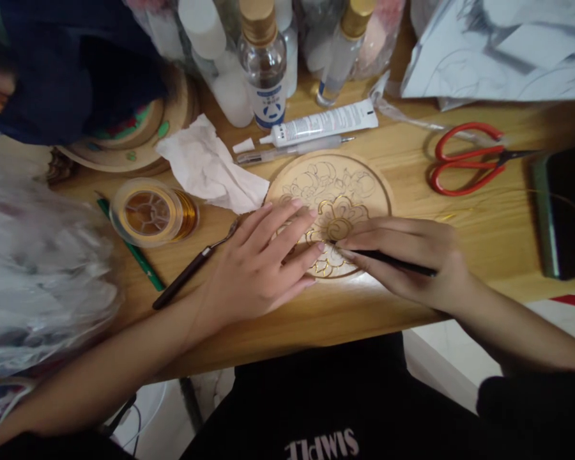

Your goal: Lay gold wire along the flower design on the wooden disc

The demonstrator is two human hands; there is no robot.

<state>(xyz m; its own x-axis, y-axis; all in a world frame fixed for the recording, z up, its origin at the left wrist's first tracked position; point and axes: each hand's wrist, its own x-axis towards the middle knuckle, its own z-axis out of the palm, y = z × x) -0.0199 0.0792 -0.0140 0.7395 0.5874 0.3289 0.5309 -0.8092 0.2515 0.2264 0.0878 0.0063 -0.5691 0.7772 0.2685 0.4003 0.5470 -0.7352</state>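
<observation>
At frame centre, on the bench (287,327): one round board (338,184), gold-outlined flowers (341,214). Right hand (419,248): grip clamped on slim black tool (398,260). Left hand (256,271): laid on board, grip apart.

The single view comes from a camera on the person's head, facing forward and steeply down at the worktop (268,332). It sits close above, taking in the wearer's own black shirt (321,390) on the near side, the round wooden board (338,207) around the middle, and bottles (263,70) at the far side.
</observation>
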